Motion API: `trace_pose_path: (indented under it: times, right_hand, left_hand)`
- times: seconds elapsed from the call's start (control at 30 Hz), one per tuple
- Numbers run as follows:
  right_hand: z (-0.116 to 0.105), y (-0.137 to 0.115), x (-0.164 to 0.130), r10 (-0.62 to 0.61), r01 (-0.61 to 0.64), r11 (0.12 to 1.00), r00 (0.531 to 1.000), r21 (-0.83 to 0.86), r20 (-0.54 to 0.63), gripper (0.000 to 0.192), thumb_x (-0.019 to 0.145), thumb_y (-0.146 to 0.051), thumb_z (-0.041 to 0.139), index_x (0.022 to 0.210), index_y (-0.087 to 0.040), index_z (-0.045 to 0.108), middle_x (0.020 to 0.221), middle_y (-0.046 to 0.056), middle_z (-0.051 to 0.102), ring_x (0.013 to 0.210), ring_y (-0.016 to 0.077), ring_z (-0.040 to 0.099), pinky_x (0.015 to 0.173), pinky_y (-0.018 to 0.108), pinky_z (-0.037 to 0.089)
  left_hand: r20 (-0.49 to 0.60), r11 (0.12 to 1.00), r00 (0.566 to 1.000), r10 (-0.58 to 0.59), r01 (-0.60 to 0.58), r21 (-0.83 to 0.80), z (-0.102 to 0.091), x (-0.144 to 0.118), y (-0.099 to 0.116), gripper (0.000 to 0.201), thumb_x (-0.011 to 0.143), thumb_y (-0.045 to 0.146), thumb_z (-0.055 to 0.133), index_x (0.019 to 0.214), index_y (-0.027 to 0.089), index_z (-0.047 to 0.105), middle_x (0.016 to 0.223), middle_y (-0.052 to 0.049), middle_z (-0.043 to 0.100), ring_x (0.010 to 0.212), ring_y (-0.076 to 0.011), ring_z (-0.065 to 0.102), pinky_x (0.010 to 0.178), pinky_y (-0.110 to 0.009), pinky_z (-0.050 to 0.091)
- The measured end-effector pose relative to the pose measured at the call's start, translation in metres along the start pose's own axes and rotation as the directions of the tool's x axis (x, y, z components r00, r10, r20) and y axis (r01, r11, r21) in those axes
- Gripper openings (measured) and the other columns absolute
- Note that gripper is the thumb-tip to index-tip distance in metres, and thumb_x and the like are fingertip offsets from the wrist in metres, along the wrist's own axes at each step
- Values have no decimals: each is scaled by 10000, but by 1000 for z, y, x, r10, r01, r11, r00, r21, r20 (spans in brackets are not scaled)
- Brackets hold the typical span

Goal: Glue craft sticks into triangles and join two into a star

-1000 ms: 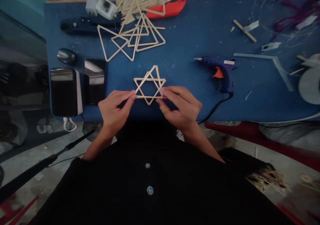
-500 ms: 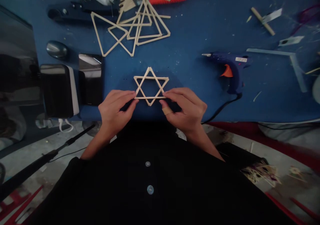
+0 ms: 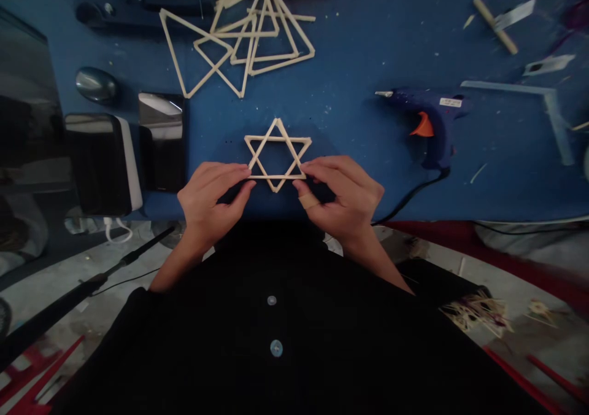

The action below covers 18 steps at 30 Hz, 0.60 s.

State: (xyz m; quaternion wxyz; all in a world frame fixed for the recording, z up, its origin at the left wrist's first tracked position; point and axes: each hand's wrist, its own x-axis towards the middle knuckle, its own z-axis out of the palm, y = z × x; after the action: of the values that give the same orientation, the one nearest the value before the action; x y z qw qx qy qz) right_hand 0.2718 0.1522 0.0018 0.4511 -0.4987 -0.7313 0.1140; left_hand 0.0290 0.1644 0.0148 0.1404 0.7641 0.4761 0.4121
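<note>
Where the two stick triangles sat skewed against each other a second ago, they now lie squarely crossed as one even star on the blue tabletop, its near point toward the person. Judging by that, the lining-up looks done and the hands are only steadying the shape, though whether the joints are glued cannot be told.

Going left to right: a dark phone and a larger black device lie at the near left, well apart from the work. The left hand rests at the near edge, its grip narrowed to a pinch, with forefinger above and thumb below on the star's near-left corner; the other fingers are curled under. The star sits between the hands, in the near middle of the tabletop, flat or close to flat. The right hand mirrors the left, its grip closed lightly on the near-right corner, thumb tip, which wears a plaster, just under the stick. Neither grip is wide; both touch only the star.

Far from the hands, a heap of loose triangles lies at the far left of middle. To the right, a blue glue gun lies on its side, nozzle pointing left, near the right hand but not touching it.
</note>
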Motion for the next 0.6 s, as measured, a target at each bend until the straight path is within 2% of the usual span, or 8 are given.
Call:
trace_pose_path:
  times: [0.17,0.27,0.4,0.6]
  right_hand:
    - [1,1,0,-13,12,1000,1000,8,10,208,953,-115,768,1139,-190,820,1032,63,820,920,205,798,793,337,692]
    - [2,1,-1,14,-13,999,1000,-31,24,197,964,-140,756,1132,-209,829,1033,58,825,895,204,801,765,346,702]
    - [1,1,-3,60,-56,996,996,-69,60,192,954,-165,764,1125,-218,834,1033,59,828,875,204,800,756,353,708]
    - [0,0,-2,48,-46,997,998,-56,45,152,966,-170,755,1094,-210,827,1013,58,825,860,197,794,720,340,688]
  left_hand:
    - [-11,1000,1000,12,-11,16,2,0,0,128,975,154,849,1040,265,839,1009,-12,890,883,-219,854,818,-396,696]
    - [-14,1000,1000,3,-2,19,2,-1,-1,115,979,152,844,1037,252,845,1002,-26,891,872,-225,854,806,-403,693]
    - [14,998,999,-33,32,57,2,-3,-1,129,983,188,829,1046,293,870,1014,-20,888,881,-247,848,831,-450,698]
    - [6,999,1000,17,-18,42,1,-3,0,180,973,138,825,1079,280,859,1031,-22,886,893,-234,837,831,-421,677]
